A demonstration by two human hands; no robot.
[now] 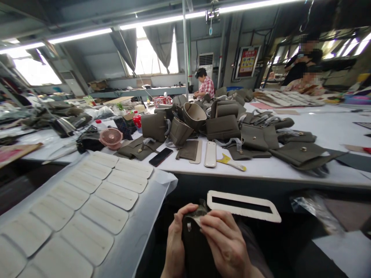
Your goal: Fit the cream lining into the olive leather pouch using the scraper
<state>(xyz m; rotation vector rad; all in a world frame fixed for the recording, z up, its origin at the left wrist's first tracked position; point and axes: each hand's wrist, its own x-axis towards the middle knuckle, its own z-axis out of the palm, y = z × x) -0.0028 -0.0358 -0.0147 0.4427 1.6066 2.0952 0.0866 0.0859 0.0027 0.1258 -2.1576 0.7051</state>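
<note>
Between my hands, low in the head view, is a dark olive bag piece (197,247) with a pale inner edge at its top. My left hand (176,241) is closed around its left side, thumb and fingers at the upper rim. The fingers of my right hand (224,237) pinch the top edge on the right. A small whitish tab (189,226) shows on the front of the piece. Just beyond my right hand lies a cream rounded frame (243,196) with a long slot. The lower end of the bag piece is cut off by the picture's edge.
Left of me, a board (150,224) carries rows of pale rounded panels (108,195). On the white table (261,173) ahead are piled olive bags (223,127), a phone (161,157), a yellow-ended tool (230,161) and a pink fan (111,138). A co-worker (206,85) sits at the back.
</note>
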